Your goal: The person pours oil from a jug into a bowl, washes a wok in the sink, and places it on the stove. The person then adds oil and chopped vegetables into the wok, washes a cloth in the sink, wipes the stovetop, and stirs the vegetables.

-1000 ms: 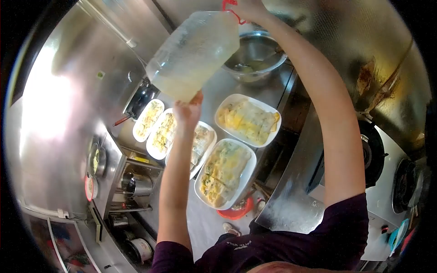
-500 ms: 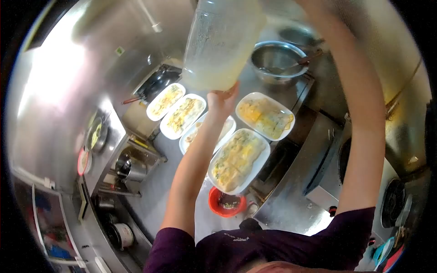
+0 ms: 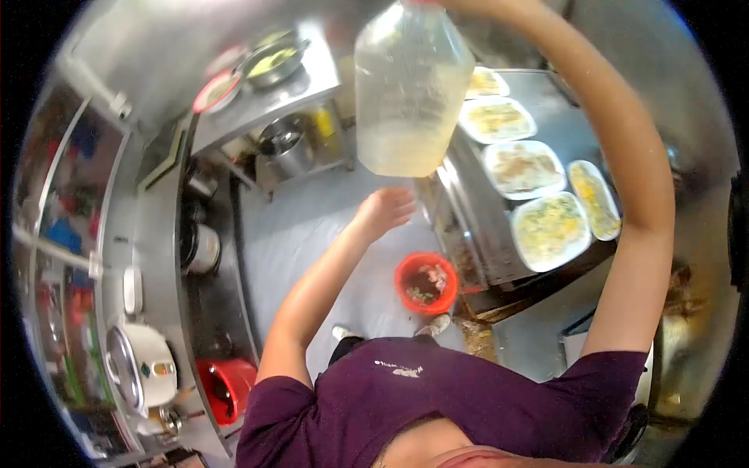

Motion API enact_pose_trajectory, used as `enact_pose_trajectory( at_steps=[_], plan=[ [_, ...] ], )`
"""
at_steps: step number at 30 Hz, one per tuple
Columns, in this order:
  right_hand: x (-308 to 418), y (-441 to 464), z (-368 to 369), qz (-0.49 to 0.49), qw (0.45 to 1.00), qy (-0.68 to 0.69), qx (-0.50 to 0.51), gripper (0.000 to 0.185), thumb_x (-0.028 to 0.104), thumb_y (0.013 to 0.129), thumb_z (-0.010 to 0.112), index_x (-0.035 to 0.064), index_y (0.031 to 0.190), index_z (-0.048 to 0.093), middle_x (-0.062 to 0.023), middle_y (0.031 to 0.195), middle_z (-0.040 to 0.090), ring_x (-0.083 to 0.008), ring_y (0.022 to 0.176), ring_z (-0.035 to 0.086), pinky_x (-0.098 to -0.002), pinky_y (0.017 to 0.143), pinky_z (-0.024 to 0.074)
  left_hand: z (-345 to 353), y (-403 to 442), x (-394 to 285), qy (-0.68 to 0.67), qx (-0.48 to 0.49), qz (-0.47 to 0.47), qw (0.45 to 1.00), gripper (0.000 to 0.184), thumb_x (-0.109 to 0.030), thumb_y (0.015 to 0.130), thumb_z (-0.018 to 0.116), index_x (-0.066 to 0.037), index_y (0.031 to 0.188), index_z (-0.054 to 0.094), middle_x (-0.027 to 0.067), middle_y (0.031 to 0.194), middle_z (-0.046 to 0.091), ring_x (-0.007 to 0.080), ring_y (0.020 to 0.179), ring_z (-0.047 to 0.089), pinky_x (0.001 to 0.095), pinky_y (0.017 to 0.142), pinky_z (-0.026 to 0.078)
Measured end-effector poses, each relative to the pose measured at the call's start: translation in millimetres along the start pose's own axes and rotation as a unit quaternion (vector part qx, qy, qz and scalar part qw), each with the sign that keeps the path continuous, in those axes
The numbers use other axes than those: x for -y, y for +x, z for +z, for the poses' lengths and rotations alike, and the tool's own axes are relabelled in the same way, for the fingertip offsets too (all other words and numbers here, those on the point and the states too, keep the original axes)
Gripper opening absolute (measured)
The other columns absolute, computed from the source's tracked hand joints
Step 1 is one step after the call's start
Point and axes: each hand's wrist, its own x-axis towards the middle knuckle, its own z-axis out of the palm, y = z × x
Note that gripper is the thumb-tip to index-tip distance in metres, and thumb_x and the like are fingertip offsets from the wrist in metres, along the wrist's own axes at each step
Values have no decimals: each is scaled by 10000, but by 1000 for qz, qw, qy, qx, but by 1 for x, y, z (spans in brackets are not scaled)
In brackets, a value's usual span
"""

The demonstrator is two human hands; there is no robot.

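Observation:
A large see-through plastic jug [image 3: 412, 101] with cloudy, pale liquid in its lower part hangs upright at the top middle. My right hand [image 3: 484, 6] is closed at the jug's top, partly cut off by the view's upper edge. Below the jug, my left hand [image 3: 386, 212] is apart from it, fingers stretched out and holding nothing. To the right of the jug, several white dishes of pale food with yellow and green bits stand on a metal counter, the nearest dish [image 3: 576, 264] at the counter's front.
A red bucket [image 3: 399, 292] with scraps stands on the floor by my feet. At upper left, a metal table [image 3: 320, 82] bears a pan [image 3: 275, 79] and a red-rimmed bowl [image 3: 200, 95]. A rice cooker [image 3: 160, 366] and a red bin [image 3: 243, 378] are at lower left.
My view has turned left, away from the counter. My left hand has come off the jug's bottom and dropped below it. The jug stays raised in my right hand.

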Motion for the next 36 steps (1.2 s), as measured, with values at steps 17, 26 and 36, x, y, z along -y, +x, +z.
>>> enact_pose_trajectory(
  at_steps=[17,26,36],
  plan=[
    [481,-1,349,-175,926,262,209,164,72,723,457,-65,805,493,-221,765,545,-311,626,580,-385,492,470,-345,-206,-104,-145,-283,251,914,330,-328,837,408,-86,1038,509,88,1003,556,199,927,535,357,769,437],
    [468,42,463,-140,882,378,246,221,284,790,487,72,852,485,-130,807,516,-333,681,554,-413,529,445,-420,-221,-110,-16,-403,129,906,232,-84,798,379,20,924,543,120,859,580,200,728,590,298,564,492],
    [459,109,555,-215,857,427,193,315,333,779,492,28,849,456,-126,853,463,-306,579,554,-370,467,460,-426,-183,-231,21,-371,155,915,194,-153,814,399,-18,881,522,55,802,556,137,782,538,260,654,446]
  ],
)
